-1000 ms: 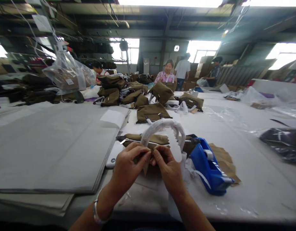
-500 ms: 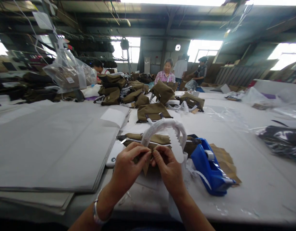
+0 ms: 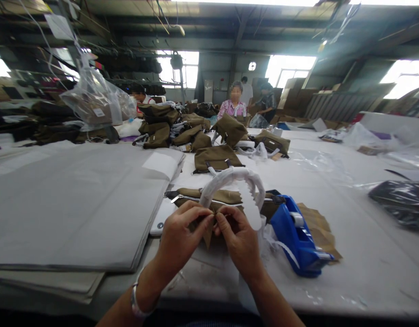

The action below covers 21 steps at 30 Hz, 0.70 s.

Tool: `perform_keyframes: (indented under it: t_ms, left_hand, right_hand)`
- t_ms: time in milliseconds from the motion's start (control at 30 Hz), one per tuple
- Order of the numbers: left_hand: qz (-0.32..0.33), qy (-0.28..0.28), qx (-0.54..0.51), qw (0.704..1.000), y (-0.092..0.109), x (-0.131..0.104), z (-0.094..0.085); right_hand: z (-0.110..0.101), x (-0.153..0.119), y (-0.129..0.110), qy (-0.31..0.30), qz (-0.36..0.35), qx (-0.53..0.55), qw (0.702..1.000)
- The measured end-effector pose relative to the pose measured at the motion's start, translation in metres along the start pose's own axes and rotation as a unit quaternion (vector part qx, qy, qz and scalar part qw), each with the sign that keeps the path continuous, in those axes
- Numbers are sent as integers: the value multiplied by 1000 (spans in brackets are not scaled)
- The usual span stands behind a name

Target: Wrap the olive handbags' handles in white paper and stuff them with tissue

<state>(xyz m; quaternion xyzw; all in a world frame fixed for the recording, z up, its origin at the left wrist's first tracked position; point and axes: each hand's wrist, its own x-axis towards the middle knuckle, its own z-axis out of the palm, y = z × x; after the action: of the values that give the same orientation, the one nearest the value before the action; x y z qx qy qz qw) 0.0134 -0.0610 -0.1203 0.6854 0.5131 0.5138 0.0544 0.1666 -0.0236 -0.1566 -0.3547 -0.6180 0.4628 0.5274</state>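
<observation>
An olive-brown handbag [image 3: 226, 196] lies in front of me, its silver zipper running along the top. Its handle [image 3: 226, 178] is wrapped in white material and arches up behind my fingers. My left hand [image 3: 184, 231] is closed in a pinch, with a pointed piece of brown paper [image 3: 208, 237] hanging below its fingertips. Against those fingertips, my right hand [image 3: 238, 238] pinches too; what it grips is too small and hidden to name. A white strip with a toothed edge [image 3: 251, 206] hangs by the handle, just above my right hand.
Right of the bag stands a blue tape dispenser [image 3: 294, 240], partly over brown paper sheets [image 3: 320, 227]. A stack of large white sheets [image 3: 76, 204] covers the left side. More olive bags [image 3: 157, 134] are piled ahead. A plastic-wrapped black item [image 3: 400, 202] lies far right. Co-workers are beyond the table.
My hands stay nearly still, pinching at the same spot. In the background, two people by the far windows have shifted left.
</observation>
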Motion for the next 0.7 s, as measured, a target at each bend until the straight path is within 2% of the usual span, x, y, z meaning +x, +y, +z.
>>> perform_keyframes:
  t_ms: [700]
  left_hand:
    - [4,-7,22,1000,0,1,-2]
  right_hand:
    - [-1,1,3,6,7,5,1000]
